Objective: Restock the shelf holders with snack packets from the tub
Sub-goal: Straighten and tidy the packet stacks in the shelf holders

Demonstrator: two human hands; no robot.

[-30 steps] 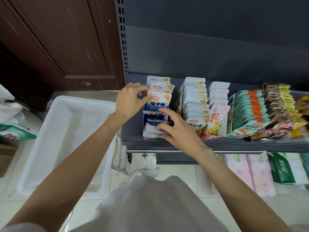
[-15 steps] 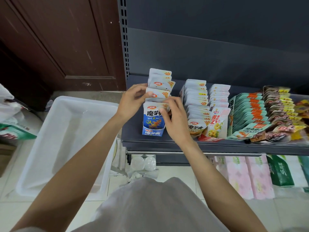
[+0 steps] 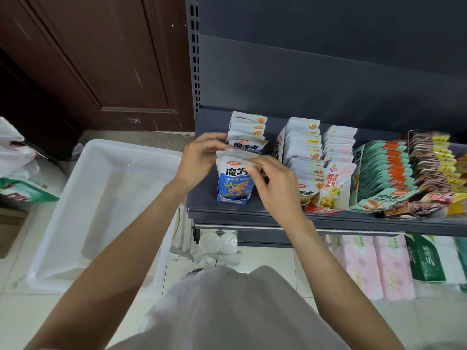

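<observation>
A row of blue and white snack packets (image 3: 236, 180) stands in a blue cardboard holder (image 3: 232, 199) at the left end of the dark shelf (image 3: 252, 215). My left hand (image 3: 199, 157) pinches the top edges of the front packets from the left. My right hand (image 3: 275, 183) pinches the same packets from the right, its fingers curled over their tops. More packets of this row (image 3: 249, 127) stand behind, leaning back. The white tub (image 3: 75, 198) sits on the floor to the left, with no packets visible inside.
Further rows of packets fill the shelf to the right: white (image 3: 303, 145), teal (image 3: 384, 170) and brown-yellow (image 3: 434, 160). Tissue packs (image 3: 374, 269) lie under the shelf. A dark wooden door (image 3: 88, 59) is at the left, bags (image 3: 20, 178) beside the tub.
The front packets, lying flat a second ago, now stand upright in the holder. My right hand rose from the shelf front to the packet tops; my left hand stays at their left edge.
</observation>
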